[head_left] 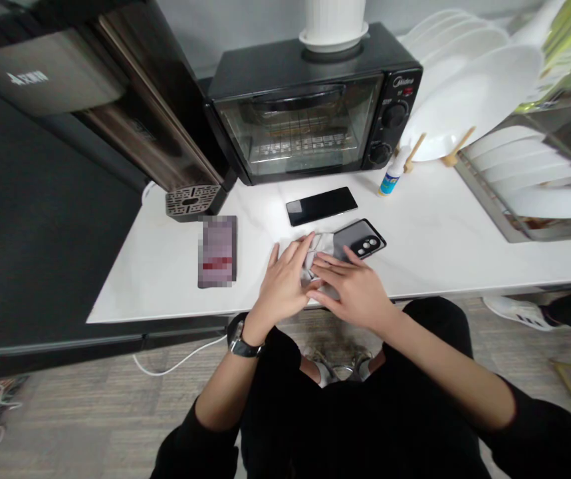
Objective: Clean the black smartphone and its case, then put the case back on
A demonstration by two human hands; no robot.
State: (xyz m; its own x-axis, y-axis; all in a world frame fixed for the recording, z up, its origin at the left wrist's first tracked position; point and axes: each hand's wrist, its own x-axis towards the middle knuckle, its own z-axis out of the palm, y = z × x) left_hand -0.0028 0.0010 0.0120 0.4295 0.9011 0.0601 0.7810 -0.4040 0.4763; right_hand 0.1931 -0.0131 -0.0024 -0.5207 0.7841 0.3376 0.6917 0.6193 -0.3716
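Near the front edge of the white counter, a crumpled whitish cloth or tissue [322, 247] lies under the fingers of both hands. My left hand [285, 276], with a watch on its wrist, rests on its left side, fingers spread. From the right, my right hand [352, 286] lies with spread fingers on the cloth, its fingertips close to my left hand. A grey phone case [352, 234] with camera openings sticks out to the right beyond the cloth. Just behind lies a black phone [322, 205], screen up.
A pixelated phone-like object [218, 253] lies at left, by a dispenser's drip tray [193, 201]. Behind stand a toaster oven [310, 113] and a small spray bottle [389, 178]. White plates [464, 93] and a dish rack [494, 206] are at right. A person's shoe [519, 313] shows below.
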